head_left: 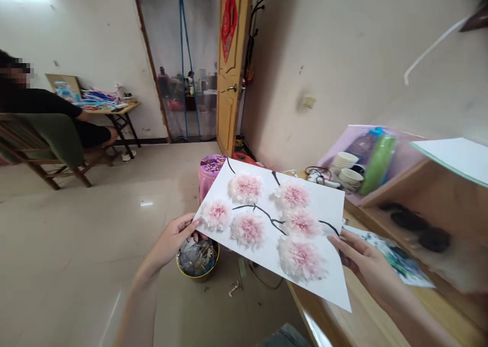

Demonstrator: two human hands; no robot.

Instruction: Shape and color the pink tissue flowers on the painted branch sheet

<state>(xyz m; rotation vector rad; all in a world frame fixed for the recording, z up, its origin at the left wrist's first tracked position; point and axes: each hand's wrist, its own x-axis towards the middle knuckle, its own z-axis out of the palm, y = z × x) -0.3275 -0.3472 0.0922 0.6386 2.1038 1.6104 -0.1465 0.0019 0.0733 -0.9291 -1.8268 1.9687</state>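
Observation:
A white sheet of paper (263, 189) with several fluffy pink-and-white flowers (249, 228) and black branch lines is held up in front of me, tilted. My left hand (181, 235) pinches its left corner, thumb on top and fingers beneath. On the opposite side, my right hand (356, 253) grips the edge the same way, close to the end of a black line. The sheet hangs partly over the floor and partly over the wooden table (335, 316). Fingers under the paper are partly hidden.
Below the sheet stands a full trash bin (198, 260), with a pink stool (206, 176) behind. Paper cups (349, 176), a green bottle (378, 164) and a dark painted sheet (396, 258) are to the right. A seated person (49, 108) works at a far table. A door (229, 82) stands ajar.

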